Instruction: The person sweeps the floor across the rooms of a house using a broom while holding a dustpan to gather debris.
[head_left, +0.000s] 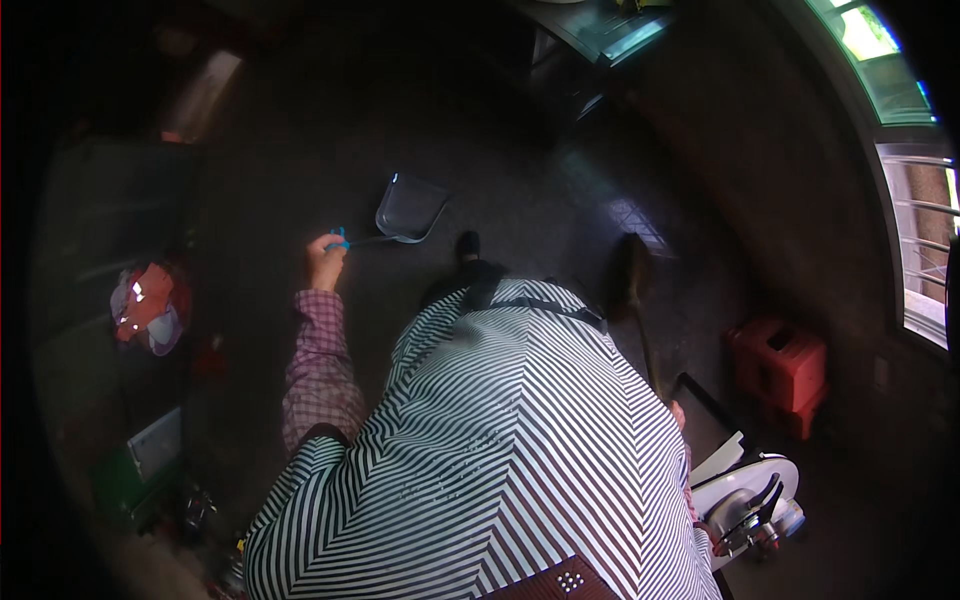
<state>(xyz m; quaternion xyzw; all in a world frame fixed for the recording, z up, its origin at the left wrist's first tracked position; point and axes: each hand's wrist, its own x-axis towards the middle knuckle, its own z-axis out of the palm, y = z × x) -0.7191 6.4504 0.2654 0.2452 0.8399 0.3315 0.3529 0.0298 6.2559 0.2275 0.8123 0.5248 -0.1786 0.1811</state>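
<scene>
My left hand (326, 261), in a checked sleeve, is closed on the blue grip of a long-handled dustpan (412, 208). The pan is held out in front and to the left, above the dark floor. On the other side, my right hand (677, 414) shows only in part beside my striped apron. A broom (634, 274) with a thin handle runs from near that hand forward over the floor. The hand seems closed around the handle's upper end, though the apron hides most of the grip.
A red plastic box (780, 360) stands on the right below a barred window (926, 232). Nearer, a pressure cooker (739, 517) rests on a white surface. Colourful wrapped items (150, 307) lie at the left. A table corner (600, 37) juts in at the top.
</scene>
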